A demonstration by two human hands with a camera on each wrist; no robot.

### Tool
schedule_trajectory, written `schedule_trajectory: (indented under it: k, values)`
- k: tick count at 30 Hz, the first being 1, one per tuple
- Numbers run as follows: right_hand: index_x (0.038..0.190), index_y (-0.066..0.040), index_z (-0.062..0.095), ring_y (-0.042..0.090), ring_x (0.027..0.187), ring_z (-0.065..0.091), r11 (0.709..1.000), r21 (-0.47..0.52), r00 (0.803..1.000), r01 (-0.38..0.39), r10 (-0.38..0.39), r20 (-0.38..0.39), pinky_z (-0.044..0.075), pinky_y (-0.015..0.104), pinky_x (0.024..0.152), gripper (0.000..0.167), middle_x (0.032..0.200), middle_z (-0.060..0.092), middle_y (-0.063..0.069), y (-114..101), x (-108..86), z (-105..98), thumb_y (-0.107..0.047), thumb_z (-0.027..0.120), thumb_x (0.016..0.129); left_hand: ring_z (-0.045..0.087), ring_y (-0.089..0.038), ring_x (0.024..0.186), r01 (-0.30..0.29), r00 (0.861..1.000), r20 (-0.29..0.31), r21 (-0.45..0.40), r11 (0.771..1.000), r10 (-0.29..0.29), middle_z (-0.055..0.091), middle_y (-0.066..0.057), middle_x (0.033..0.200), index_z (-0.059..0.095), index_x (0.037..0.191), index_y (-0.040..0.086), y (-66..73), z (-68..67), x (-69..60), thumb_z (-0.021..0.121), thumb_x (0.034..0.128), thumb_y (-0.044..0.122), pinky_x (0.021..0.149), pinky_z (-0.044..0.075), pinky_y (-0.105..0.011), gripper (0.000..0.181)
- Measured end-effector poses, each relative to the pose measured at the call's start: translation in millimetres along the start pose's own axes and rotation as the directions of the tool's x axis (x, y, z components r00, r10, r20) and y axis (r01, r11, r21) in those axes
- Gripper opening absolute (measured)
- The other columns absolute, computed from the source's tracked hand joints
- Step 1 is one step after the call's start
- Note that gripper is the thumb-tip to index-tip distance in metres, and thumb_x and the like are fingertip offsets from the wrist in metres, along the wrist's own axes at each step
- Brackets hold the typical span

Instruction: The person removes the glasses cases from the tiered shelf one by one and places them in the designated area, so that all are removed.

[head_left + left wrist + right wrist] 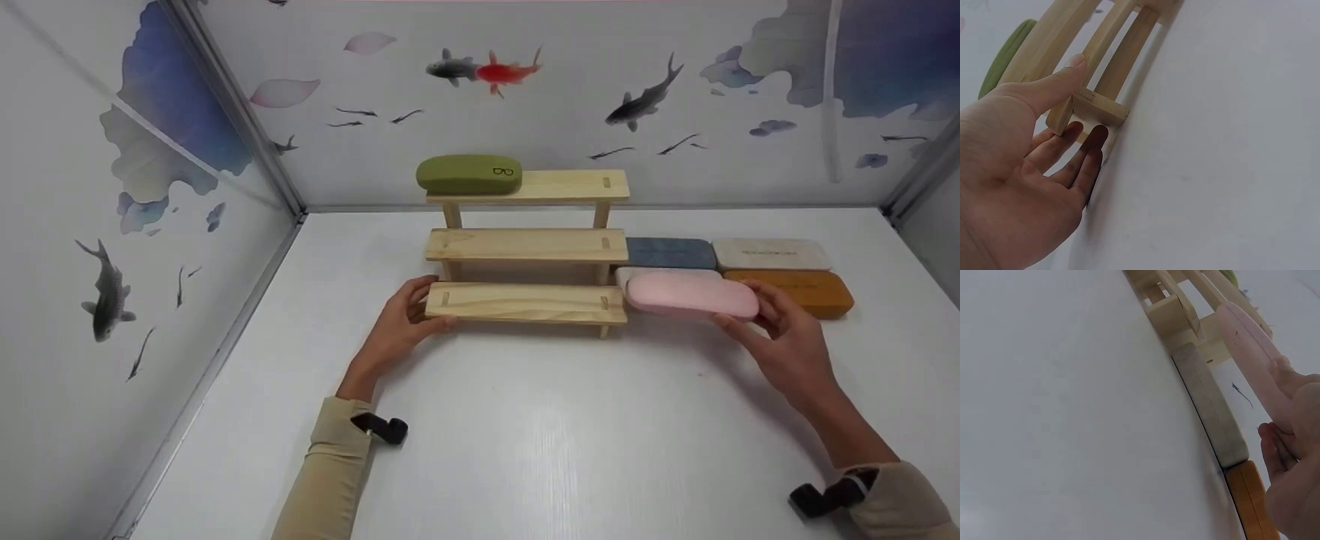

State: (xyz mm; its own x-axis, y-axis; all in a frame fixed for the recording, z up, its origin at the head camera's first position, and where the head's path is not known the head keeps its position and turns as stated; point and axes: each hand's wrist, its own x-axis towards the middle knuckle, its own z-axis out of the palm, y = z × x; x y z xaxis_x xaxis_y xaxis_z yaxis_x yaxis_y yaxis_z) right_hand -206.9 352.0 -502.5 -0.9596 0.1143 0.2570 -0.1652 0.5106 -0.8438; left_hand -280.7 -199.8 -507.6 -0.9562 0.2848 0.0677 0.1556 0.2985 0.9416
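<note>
A pink glasses case is raised above the table, its right end pinched by my right hand. In the right wrist view the pink case slants over a light grey case. My left hand grips the left end of the lowest step of a three-step wooden stand. In the left wrist view, the thumb of my left hand lies on the board and the fingers curl beneath. A green glasses case with a spectacles mark lies on the left of the top step.
Right of the stand, cases lie in two rows: a blue case and a cream case behind, an orange case and the partly covered light grey one in front. Printed panels border the white table at the back and sides.
</note>
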Motion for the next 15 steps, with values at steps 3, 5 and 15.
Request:
schedule_trajectory:
  k: [3, 5, 15]
  values:
    - [0.161, -0.012, 0.049, -0.014, 0.123, 0.057, 1.0, -0.013, 1.0, -0.008, 0.008, 0.017, 0.049, 0.003, 0.098, 0.072, 0.158, 0.059, 0.02, 3.2, -0.8, -2.9, -0.029, 0.082, 0.099, 0.062, -0.028, 0.142, 0.003, 1.0, -0.001, -0.004, 1.0, -0.003, 0.056, -0.005, 0.163, 0.039, 0.165, 0.012, 0.5, 0.7, -0.2, 0.087, 0.0955, 0.027, 0.112, 0.056, -0.043, 0.085]
    - [0.161, -0.012, 0.049, -0.014, 0.122, 0.057, 1.0, -0.02, 1.0, -0.009, 0.01, 0.03, 0.049, 0.003, 0.098, 0.073, 0.158, 0.059, 0.02, 5.4, -1.3, -4.8, -0.03, 0.082, 0.099, 0.062, -0.028, 0.141, 0.006, 1.0, -0.001, -0.01, 1.0, -0.006, 0.056, -0.005, 0.163, 0.04, 0.165, 0.012, 0.5, 0.9, -0.2, 0.087, 0.0952, 0.026, 0.111, 0.056, -0.041, 0.085]
    - [0.161, -0.007, 0.049, -0.014, 0.121, 0.058, 0.999, -0.032, 0.996, 0.022, -0.019, 0.082, 0.049, 0.001, 0.094, 0.074, 0.155, 0.06, 0.024, 10.9, -6.2, -11.0, -0.027, 0.083, 0.099, 0.063, -0.027, 0.141, -0.012, 1.0, 0.006, -0.015, 1.0, 0.012, 0.057, -0.005, 0.161, 0.04, 0.164, 0.012, -1.9, -0.1, 0.5, 0.087, 0.0953, 0.028, 0.111, 0.056, -0.041, 0.085]
